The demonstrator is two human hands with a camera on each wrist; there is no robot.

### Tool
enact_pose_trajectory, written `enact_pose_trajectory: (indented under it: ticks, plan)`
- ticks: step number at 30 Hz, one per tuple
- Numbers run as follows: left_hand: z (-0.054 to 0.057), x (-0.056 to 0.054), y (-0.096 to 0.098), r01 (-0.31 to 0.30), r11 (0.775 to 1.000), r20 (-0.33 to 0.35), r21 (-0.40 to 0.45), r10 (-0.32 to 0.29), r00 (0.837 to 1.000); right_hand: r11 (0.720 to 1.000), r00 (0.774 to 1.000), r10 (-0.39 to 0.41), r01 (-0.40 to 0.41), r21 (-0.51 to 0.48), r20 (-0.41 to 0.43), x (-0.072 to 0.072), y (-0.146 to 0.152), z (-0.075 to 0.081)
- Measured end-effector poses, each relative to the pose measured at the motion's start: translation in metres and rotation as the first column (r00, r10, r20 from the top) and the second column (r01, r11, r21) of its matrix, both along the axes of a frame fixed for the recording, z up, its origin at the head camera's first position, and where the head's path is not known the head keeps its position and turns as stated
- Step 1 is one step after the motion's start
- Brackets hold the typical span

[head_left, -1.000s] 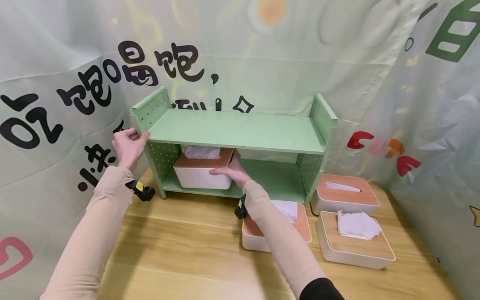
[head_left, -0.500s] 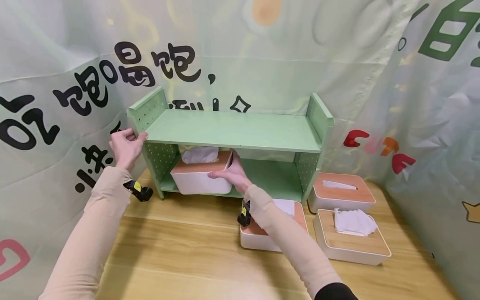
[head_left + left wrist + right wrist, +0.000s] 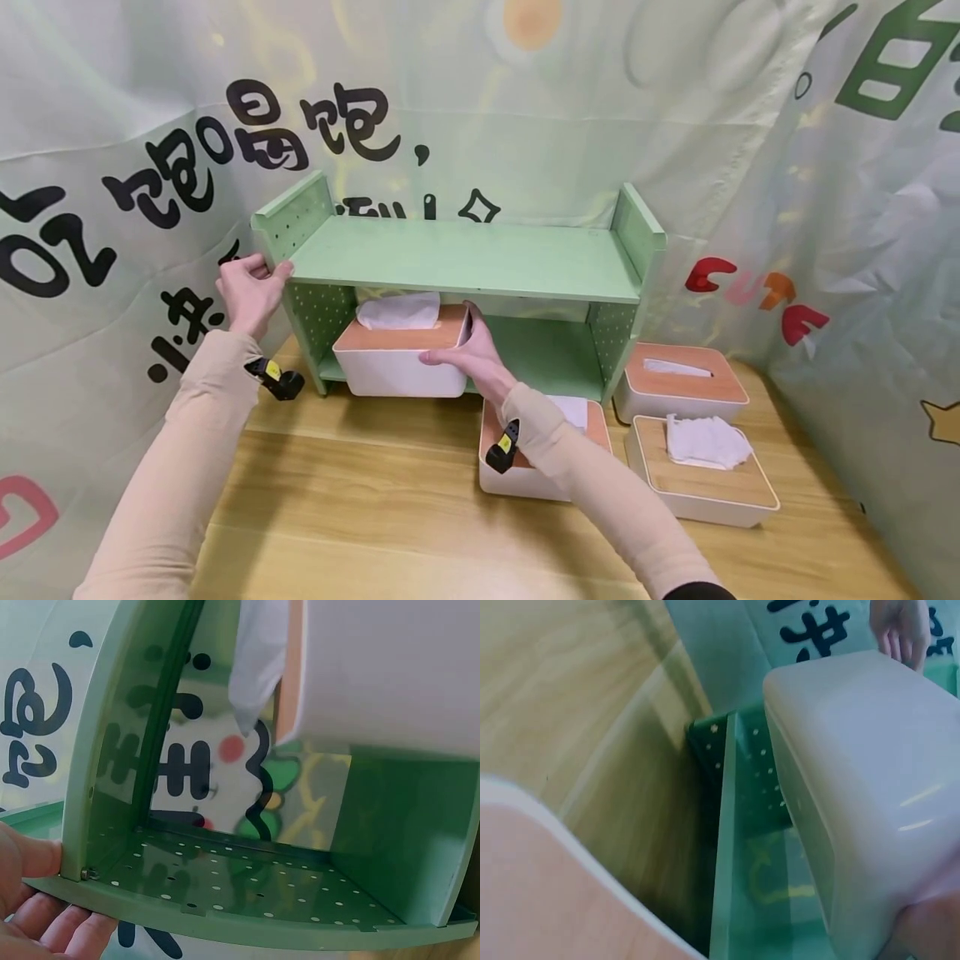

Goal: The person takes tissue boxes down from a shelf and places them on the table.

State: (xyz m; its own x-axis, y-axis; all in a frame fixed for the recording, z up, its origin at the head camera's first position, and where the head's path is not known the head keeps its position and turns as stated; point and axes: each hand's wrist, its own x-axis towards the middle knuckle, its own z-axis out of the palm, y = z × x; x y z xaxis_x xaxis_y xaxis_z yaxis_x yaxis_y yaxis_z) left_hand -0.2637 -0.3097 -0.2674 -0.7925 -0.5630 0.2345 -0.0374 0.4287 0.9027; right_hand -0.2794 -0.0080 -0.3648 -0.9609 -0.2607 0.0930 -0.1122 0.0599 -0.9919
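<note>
My right hand [image 3: 480, 354] grips the right end of a white tissue box [image 3: 401, 371] with a wood-coloured lid, thumb on its front and fingers at the far side. A white tissue pokes out of the lid. The box stands partly out of the lower level of a green two-tier shelf [image 3: 465, 258], and in the right wrist view its underside is lifted off the board. At the shelf's left side panel, my left hand [image 3: 251, 292] pinches the edge; in the left wrist view the thumb and fingers [image 3: 86, 934] clasp the green panel from both sides.
Another tissue box [image 3: 525, 483] sits on the wooden table [image 3: 360, 517] beneath my right forearm. Two more stand at the right, a rear tissue box [image 3: 682, 387] beside the shelf and a nearer tissue box [image 3: 705, 492]. A printed curtain [image 3: 525, 125] hangs behind.
My right hand has drawn the tissue box forward, out over the shelf's front edge. The left hand stays at the side panel. The view has shifted slightly.
</note>
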Motion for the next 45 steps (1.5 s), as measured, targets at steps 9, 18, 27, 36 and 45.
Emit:
enact_pose_trajectory:
  ticks: [9, 18, 27, 36, 45]
  plan:
    - [0.0, 0.001, 0.001, 0.011, 1.0, -0.002, -0.002, -0.011, 1.0, 0.999, 1.0, -0.004, 0.004, 0.033, 0.004, 0.019, 0.005, 0.005]
    - [0.0, 0.001, 0.001, 0.003, 1.0, -0.004, -0.005, -0.003, 1.0, 1.0, 1.0, -0.01, 0.01, -0.012, 0.003, 0.033, 0.007, 0.004]
    - [0.0, 0.001, 0.001, -0.006, 1.0, 0.003, -0.012, 0.006, 1.0, 0.998, 1.0, 0.006, -0.004, -0.055, 0.028, 0.043, 0.006, -0.002]
    - [0.0, 0.002, 0.0, -0.015, 1.0, 0.013, -0.018, 0.015, 1.0, 0.994, 1.0, 0.016, -0.015, -0.106, 0.004, 0.052, 0.005, -0.007]
    - [0.0, 0.002, 0.001, -0.005, 1.0, 0.016, -0.008, 0.005, 1.0, 0.999, 1.0, -0.008, 0.007, -0.047, -0.014, 0.064, 0.004, -0.012]
